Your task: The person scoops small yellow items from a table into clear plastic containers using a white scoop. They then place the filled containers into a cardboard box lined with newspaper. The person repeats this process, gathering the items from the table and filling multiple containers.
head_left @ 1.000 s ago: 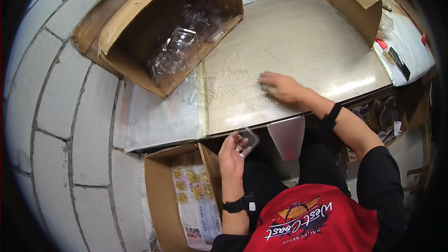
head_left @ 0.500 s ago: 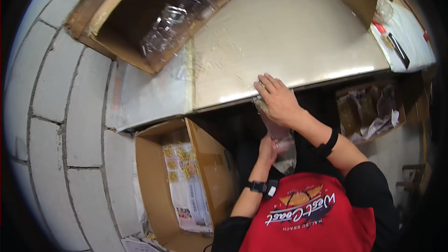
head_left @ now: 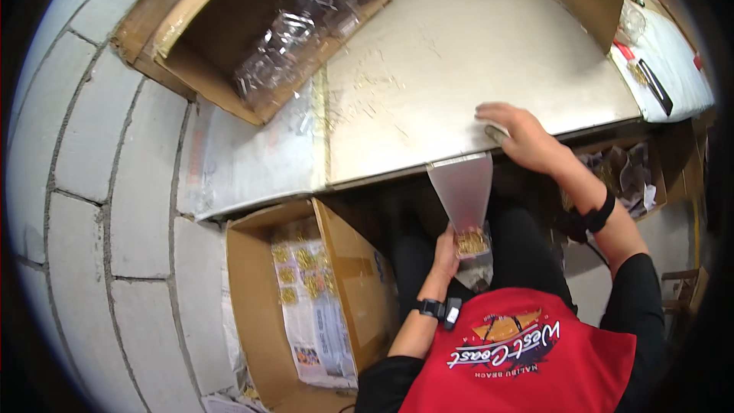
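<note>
Left hand (head_left: pixel 446 254) is mostly hidden behind the small clear container (head_left: pixel 472 245) it holds at the foot of the metal chute (head_left: pixel 463 193), so its grip can't be read, & the gold bits inside are too small to tell apart. Right hand (head_left: pixel 521 135) lies over the table edge (head_left: pixel 535 84), covering whatever sits under its palm; fingertips blurred. Contents of the big cardboard box (head_left: pixel 229 46) up top are a glare-blurred clear plastic mass, and the floor carton (head_left: pixel 267 313) is cut off by the frame's lower rim.
</note>
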The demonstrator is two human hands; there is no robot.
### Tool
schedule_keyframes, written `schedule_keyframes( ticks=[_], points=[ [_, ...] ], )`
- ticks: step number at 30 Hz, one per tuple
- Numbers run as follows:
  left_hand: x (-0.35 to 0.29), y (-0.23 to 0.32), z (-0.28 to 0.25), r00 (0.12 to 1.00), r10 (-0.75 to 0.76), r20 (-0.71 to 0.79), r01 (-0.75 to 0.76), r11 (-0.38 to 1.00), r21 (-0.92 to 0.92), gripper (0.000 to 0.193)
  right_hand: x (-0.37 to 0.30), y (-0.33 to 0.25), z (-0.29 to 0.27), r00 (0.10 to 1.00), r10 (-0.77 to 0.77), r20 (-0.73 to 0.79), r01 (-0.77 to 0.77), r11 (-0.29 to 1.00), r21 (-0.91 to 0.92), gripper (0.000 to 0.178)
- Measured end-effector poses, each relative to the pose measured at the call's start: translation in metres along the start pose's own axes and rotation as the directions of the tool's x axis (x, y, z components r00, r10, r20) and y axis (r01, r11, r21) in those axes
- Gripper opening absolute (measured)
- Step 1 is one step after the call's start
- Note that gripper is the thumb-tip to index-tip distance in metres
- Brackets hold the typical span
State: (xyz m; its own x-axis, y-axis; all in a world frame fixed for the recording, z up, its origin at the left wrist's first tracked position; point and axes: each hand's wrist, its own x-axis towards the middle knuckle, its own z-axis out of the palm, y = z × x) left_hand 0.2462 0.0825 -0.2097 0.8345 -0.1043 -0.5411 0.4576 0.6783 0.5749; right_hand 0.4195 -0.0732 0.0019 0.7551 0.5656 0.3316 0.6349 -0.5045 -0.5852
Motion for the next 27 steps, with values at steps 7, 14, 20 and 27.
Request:
schedule_keyframes(
  ticks=[7,14,20,27],
  points=[
    [0.023,-0.033,-0.041,0.999,0.024,-0.037,-0.021,0.997,0.070,0.022,0.190,0.097,0.064,0.867,0.498,0.013,-0.450,0.794,-0.408,0.064],
    [0.013,0.007,-0.056,0.985,-0.029,-0.170,0.044,0.995,0.088,0.025,0.264,0.018,0.149,0.899,0.339,0.277,-0.207,0.887,-0.413,0.066],
    [0.022,0.022,-0.046,0.993,-0.006,-0.114,0.006,1.000,0.002,0.028,0.168,-0.007,0.135,0.864,-0.070,0.498,0.261,0.909,-0.325,0.057],
    [0.012,0.019,-0.028,1.000,0.022,0.007,-0.022,1.000,0.009,0.028,0.106,-0.012,0.085,0.890,-0.206,0.406,0.310,0.927,-0.210,0.049]
  ],
)
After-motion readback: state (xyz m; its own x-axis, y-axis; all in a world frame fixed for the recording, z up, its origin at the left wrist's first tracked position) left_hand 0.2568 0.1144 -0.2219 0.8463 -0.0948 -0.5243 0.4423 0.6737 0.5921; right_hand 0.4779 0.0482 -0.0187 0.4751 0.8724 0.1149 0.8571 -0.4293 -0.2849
